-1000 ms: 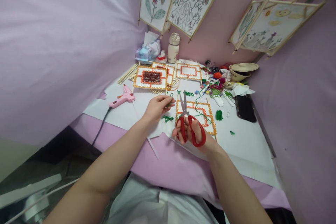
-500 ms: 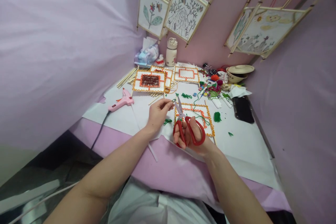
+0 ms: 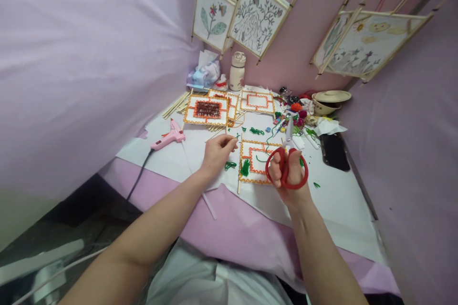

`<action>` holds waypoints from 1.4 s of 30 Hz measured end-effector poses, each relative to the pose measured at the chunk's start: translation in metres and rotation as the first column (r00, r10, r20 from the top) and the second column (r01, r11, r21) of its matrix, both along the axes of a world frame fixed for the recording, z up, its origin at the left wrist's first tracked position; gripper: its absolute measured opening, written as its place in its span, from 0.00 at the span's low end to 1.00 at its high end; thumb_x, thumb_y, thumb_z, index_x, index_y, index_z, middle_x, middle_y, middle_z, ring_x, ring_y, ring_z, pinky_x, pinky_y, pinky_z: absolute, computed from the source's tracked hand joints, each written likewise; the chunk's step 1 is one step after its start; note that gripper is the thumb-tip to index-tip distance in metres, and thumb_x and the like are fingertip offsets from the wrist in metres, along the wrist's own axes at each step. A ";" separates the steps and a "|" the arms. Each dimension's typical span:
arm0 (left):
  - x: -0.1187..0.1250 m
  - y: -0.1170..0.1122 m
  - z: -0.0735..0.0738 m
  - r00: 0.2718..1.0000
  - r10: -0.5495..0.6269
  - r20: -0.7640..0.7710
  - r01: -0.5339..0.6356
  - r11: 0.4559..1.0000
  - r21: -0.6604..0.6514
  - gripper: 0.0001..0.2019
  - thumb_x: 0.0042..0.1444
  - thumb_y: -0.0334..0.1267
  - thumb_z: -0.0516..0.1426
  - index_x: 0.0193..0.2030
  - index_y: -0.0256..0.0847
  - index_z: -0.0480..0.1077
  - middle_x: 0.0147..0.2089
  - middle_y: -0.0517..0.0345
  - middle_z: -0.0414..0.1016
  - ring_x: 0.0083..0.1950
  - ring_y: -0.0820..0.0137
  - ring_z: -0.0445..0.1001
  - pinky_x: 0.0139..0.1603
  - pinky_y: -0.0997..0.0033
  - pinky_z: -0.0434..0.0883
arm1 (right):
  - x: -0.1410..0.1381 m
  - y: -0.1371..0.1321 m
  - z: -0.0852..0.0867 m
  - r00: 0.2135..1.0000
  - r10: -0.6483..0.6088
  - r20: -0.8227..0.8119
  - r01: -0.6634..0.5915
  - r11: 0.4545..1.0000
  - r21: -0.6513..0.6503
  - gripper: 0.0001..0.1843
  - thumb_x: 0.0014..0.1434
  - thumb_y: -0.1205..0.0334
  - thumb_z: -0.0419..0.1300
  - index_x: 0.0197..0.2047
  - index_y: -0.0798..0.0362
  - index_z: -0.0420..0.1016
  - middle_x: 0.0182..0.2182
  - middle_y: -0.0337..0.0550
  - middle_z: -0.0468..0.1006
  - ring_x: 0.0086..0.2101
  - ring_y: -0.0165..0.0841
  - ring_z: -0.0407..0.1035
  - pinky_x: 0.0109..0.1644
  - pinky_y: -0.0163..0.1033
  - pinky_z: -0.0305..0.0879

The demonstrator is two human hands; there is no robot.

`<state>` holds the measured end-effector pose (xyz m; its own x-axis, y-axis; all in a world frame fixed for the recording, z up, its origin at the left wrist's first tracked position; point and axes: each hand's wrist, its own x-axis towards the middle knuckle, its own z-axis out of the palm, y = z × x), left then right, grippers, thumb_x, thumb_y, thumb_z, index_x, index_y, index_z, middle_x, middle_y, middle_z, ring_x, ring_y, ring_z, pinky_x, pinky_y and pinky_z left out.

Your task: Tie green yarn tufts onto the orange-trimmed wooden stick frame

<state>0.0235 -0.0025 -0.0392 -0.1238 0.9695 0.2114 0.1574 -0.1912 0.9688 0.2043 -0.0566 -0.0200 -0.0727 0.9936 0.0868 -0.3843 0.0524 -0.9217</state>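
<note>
— The right hand (image 3: 289,176): what's it doing?
— Fingers closed through the red scissors (image 3: 286,164), blades pointing up, at the framed card's (image 3: 258,163) right edge.
— And the left hand (image 3: 216,152)?
— Fingertips pinched on a green thread (image 3: 234,139), just left of the card.

Both forearms are bare from the picture's lower edge up to the wrists, with no sleeve, watch or bracelet showing. The left hand (image 3: 217,151) and right hand (image 3: 289,176) are bare too, without gloves or rings that can be made out. At 6 o'clock, a white garment (image 3: 214,279) with soft folds covers the lap.
</note>
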 end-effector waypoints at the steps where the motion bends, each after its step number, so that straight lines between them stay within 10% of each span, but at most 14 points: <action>1: -0.003 0.002 0.001 0.999 0.003 0.044 -0.003 1.000 -0.009 0.08 0.54 0.41 0.59 0.32 0.39 0.74 0.28 0.59 0.75 0.30 0.72 0.72 0.35 0.73 0.68 | 0.002 0.001 0.001 1.000 -0.016 0.015 0.015 1.000 0.017 0.30 0.58 0.29 0.47 0.31 0.51 0.64 0.13 0.31 0.60 0.13 0.24 0.51 0.19 0.33 0.48; 10: -0.042 0.020 0.015 0.966 0.178 -0.186 -0.143 0.971 0.190 0.04 0.53 0.37 0.60 0.33 0.42 0.77 0.36 0.56 0.77 0.40 0.68 0.71 0.45 0.72 0.66 | -0.005 -0.001 -0.010 0.991 -0.003 0.132 0.005 1.000 -0.015 0.26 0.61 0.34 0.50 0.34 0.50 0.66 0.16 0.34 0.66 0.15 0.26 0.56 0.20 0.34 0.53; 15: -0.048 0.029 -0.005 0.945 -0.092 -0.314 0.091 0.996 -0.017 0.04 0.48 0.30 0.62 0.28 0.44 0.78 0.35 0.54 0.77 0.44 0.63 0.72 0.49 0.70 0.66 | -0.005 0.002 -0.010 0.989 0.020 0.147 -0.018 1.000 -0.014 0.26 0.61 0.34 0.50 0.34 0.51 0.67 0.17 0.34 0.66 0.15 0.25 0.56 0.20 0.33 0.54; 22: -0.050 0.024 0.007 0.909 -0.092 -0.406 0.116 0.993 0.034 0.05 0.48 0.34 0.62 0.33 0.45 0.79 0.41 0.53 0.76 0.48 0.61 0.70 0.56 0.65 0.63 | -0.005 -0.001 -0.007 0.979 0.047 0.199 -0.041 0.999 -0.035 0.25 0.60 0.35 0.51 0.33 0.51 0.67 0.17 0.35 0.68 0.15 0.25 0.58 0.20 0.33 0.54; 28: -0.044 0.014 0.011 0.713 -0.439 -0.547 0.481 0.873 -0.073 0.07 0.45 0.37 0.65 0.34 0.47 0.80 0.37 0.53 0.75 0.43 0.62 0.71 0.50 0.65 0.65 | -0.006 -0.003 -0.006 0.965 0.100 0.244 -0.087 0.994 -0.064 0.24 0.60 0.37 0.54 0.33 0.52 0.66 0.18 0.35 0.69 0.15 0.25 0.58 0.18 0.33 0.52; 42: -0.031 0.007 0.011 0.663 -0.558 -0.499 0.590 0.800 -0.111 0.05 0.50 0.33 0.58 0.30 0.43 0.77 0.35 0.56 0.77 0.40 0.67 0.73 0.44 0.71 0.67 | -0.020 0.004 -0.031 0.744 -0.132 0.655 0.070 0.990 0.121 0.12 0.52 0.57 0.64 0.37 0.48 0.65 0.36 0.41 0.79 0.33 0.36 0.70 0.40 0.42 0.64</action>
<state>-0.0074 0.0050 -0.0282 0.5878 0.7975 0.1362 0.4380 -0.4552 0.7752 0.1844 -0.0524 -0.0508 -0.0421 0.9897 0.1370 0.3301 0.1432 -0.9330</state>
